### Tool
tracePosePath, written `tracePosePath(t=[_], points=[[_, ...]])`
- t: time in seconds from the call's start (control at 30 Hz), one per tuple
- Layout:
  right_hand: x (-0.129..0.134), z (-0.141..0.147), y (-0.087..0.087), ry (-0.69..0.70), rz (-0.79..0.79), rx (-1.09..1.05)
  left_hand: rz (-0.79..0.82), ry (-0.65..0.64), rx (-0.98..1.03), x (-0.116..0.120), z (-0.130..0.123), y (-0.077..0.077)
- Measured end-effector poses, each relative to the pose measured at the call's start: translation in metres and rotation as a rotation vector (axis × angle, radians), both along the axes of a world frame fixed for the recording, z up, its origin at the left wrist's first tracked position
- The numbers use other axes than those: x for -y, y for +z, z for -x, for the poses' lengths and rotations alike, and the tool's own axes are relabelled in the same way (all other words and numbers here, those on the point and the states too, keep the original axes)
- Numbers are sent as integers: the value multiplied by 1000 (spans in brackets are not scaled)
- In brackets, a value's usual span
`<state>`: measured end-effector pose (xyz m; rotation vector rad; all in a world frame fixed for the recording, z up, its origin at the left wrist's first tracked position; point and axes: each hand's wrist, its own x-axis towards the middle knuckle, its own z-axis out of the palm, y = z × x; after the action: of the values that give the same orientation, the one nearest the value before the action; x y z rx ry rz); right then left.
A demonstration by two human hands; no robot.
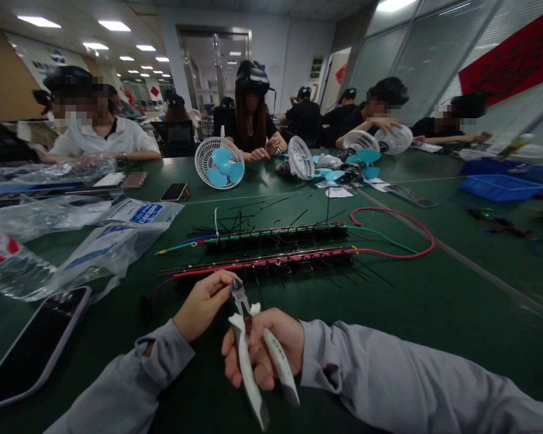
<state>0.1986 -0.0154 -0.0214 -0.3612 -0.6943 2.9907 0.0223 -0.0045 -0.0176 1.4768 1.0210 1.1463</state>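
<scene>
My right hand (269, 346) is wrapped round the white handles of a pair of cutting pliers (247, 343), whose metal jaws point up and away from me. My left hand (203, 304) is beside the jaws, thumb and fingertips pressed together; whatever they hold is too small to make out. Just beyond both hands lies a long dark assembly (276, 262) with a red wire along it and many thin black strips sticking out. Behind it lies a similar assembly (280, 235) with green and blue wires.
A phone (31, 343), a water bottle (15, 268) and plastic bags (122, 232) lie at the left. Across the table stand small fans (219, 163) with blue blades, near seated people. Blue trays (502, 187) are at the right. A red wire loop (428, 232) extends rightward.
</scene>
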Motion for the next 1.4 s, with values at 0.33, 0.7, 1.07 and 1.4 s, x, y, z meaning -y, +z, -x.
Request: tracePosePath(t=[0.33,0.7,1.07,1.4], points=[[-2,-5,1,46,12,-9,4,5,7,1,-1,1],[1,-5,12,57,50,72,-2,-21,10,1,1,-1],[0,-6,3,40,28,-10,-8,-6,6,-2,2,-4],[-2,-2,-3,114,36,-109,-1,20,39,-3,3,-8]])
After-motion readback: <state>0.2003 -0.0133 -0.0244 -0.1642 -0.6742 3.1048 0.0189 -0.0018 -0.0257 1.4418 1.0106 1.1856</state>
